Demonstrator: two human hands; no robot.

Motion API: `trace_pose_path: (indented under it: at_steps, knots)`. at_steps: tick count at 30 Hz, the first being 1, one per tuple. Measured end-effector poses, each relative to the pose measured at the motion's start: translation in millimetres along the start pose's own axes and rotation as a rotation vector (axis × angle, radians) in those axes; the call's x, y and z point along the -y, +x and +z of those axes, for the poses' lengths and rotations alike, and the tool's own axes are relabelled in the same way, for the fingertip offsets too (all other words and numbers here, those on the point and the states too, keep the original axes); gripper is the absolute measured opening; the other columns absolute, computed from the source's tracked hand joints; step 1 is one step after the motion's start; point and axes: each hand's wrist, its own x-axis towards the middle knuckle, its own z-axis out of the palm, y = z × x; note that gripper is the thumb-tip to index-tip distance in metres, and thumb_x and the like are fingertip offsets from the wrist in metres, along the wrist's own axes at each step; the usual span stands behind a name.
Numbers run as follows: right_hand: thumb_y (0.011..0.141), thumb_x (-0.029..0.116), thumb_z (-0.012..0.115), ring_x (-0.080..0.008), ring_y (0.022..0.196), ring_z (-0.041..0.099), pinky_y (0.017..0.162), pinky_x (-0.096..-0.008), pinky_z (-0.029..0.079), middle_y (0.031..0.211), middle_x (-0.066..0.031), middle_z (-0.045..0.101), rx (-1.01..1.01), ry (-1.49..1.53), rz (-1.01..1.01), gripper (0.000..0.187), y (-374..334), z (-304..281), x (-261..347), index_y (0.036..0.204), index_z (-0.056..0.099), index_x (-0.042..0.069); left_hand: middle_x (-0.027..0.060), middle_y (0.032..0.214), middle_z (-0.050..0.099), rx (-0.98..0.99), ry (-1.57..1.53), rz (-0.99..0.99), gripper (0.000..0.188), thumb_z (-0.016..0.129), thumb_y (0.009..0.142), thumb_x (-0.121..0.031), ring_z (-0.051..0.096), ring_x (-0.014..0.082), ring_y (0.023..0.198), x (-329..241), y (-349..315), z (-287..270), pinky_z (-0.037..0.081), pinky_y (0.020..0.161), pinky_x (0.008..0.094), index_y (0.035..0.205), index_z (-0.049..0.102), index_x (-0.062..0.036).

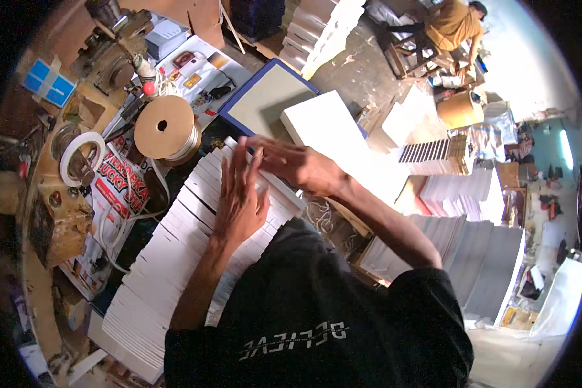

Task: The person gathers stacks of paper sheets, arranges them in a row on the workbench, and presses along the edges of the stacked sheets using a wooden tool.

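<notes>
A long row of white paper blocks [168, 242], packed on edge side by side, runs from the lower left up to the middle. At its far end my left hand [239, 204] lies on top of the paper, fingers stretched and spread. My right hand [301, 167] reaches across from the right, just above the row's end, its fingers meeting my left fingertips. Motion smears the right fingers, so whether they pinch anything does not show. A narrow white block edge [281, 191] lies beneath the right hand.
Left of the row sit a cardboard-sided spool [165, 128], a white tape ring [82, 160] and a greasy machine [107, 58]. Beyond my hands are a blue-edged board [265, 97] and a white block [323, 123]. Paper stacks [459, 252] fill the right. Another person [456, 26] sits far back.
</notes>
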Motion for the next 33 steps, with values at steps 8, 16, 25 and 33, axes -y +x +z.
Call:
trace_pose_path:
  at_steps: [8, 16, 25, 33]
  knots:
    - [0.063, 0.053, 0.086, -0.0467, 0.125, 0.047, 0.100, -0.0611, 0.038, 0.141, -0.0260, 0.042, -0.374, -0.203, 0.785, 0.105, -36, -24, -5, 0.141, 0.035, 0.003, 0.0179, 0.138, 0.048, 0.205, 0.077, 0.089, 0.043, 0.058, 0.084, -0.010, 0.034, 0.0342, 0.139, 4, 0, 3, 0.014, 0.118, 0.0612, 0.127, 0.058, -0.0062]
    - [0.093, 0.041, 0.060, -0.0418, 0.090, 0.064, 0.069, -0.0451, 0.053, 0.114, -0.0271, 0.057, 0.047, 0.135, 0.750, 0.070, -38, -49, -4, 0.136, 0.037, -0.008, 0.0170, 0.140, 0.047, 0.180, 0.101, 0.096, 0.043, 0.057, 0.085, -0.010, 0.034, 0.0346, 0.140, 7, -1, 4, 0.015, 0.118, 0.0605, 0.128, 0.057, -0.0059]
    - [0.079, -0.007, 0.059, -0.0293, 0.096, 0.070, 0.089, -0.0360, 0.055, 0.114, -0.0160, 0.069, 0.003, 0.061, 0.521, 0.038, -29, -168, -45, 0.114, 0.068, 0.004, 0.0177, 0.139, 0.049, 0.149, 0.096, 0.116, 0.040, 0.059, 0.085, -0.011, 0.037, 0.0353, 0.138, 11, -7, 6, 0.018, 0.117, 0.0601, 0.124, 0.059, -0.0046]
    - [0.067, 0.006, 0.064, -0.0304, 0.107, 0.062, 0.103, -0.0414, 0.047, 0.092, -0.0132, 0.067, -0.021, 0.185, -0.105, 0.010, 10, -170, -34, 0.070, 0.058, -0.001, 0.0186, 0.136, 0.048, 0.097, 0.059, 0.106, 0.035, 0.059, 0.084, -0.011, 0.040, 0.0365, 0.134, 6, 1, 7, 0.023, 0.114, 0.0604, 0.119, 0.060, -0.0066]
